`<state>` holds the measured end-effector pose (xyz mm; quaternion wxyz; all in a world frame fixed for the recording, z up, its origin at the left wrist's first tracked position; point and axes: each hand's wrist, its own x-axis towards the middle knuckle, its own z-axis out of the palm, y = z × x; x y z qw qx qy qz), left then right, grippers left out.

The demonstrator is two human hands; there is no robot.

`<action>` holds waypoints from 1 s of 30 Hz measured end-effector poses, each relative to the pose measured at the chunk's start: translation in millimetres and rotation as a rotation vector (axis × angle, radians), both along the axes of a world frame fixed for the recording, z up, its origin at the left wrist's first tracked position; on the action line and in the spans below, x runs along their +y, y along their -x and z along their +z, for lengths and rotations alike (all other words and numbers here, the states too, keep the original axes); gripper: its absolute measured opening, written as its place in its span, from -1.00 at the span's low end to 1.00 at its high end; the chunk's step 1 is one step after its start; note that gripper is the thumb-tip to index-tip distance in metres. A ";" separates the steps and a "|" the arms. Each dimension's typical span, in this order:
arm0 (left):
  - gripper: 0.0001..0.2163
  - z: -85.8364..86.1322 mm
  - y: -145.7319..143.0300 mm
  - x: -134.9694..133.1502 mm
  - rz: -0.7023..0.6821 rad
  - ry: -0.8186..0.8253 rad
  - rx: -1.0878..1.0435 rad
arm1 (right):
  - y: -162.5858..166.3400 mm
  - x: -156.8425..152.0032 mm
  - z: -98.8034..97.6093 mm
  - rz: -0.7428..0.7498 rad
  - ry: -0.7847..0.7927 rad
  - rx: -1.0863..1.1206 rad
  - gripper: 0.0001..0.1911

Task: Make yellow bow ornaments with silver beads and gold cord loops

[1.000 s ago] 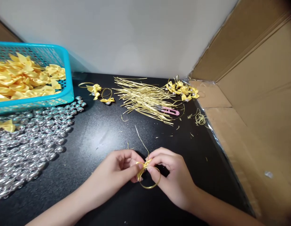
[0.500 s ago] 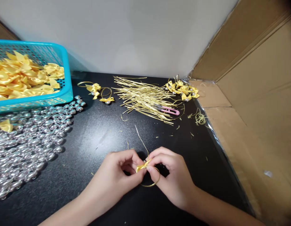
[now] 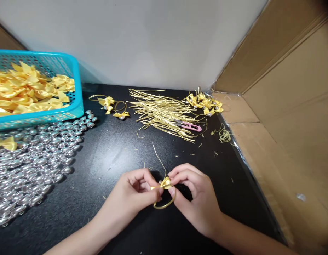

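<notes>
A yellow ribbon bow (image 3: 166, 183) with a gold cord loop (image 3: 164, 206) below it is between my hands, low over the black table. My left hand (image 3: 138, 187) pinches the bow's left part between thumb and fingers. At the right end, my right hand (image 3: 195, 189) has its thumb and fingertips closed about the bow's edge, by the cord. A thin loose cord end (image 3: 159, 159) sticks up away from me. Beside the left fingertips a small silver bead (image 3: 160, 182) partly shows.
To the left, a blue basket (image 3: 80, 88) holds yellow bows, with many silver beads (image 3: 47, 170) in front. Gold cord strips (image 3: 161, 109) lie at the back under pink thread snips (image 3: 190, 126). Beaded bows (image 3: 206, 102) are piled back right. Cardboard (image 3: 286, 88) borders the right.
The bow has turned between my fingers and more of it shows. Its cord loop has shifted left, and my right fingertips have drawn slightly to the right.
</notes>
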<state>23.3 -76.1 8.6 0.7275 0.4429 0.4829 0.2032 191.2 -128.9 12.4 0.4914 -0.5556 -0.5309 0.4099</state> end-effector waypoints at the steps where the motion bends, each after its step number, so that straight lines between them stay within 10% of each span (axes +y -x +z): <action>1: -0.83 0.2 0.2 0.5 0.002 0.009 -0.002 | 0.4 -0.3 0.5 0.006 -0.005 -0.007 -0.86; 17: -0.81 6.4 -3.2 -0.3 0.074 -0.165 0.084 | 3.0 -4.8 0.1 -0.086 -0.023 -0.162 -0.78; 30: -0.86 3.7 2.7 -14.2 -0.109 -1.080 0.227 | 19.0 -3.2 -0.9 -0.236 0.006 -0.124 -0.93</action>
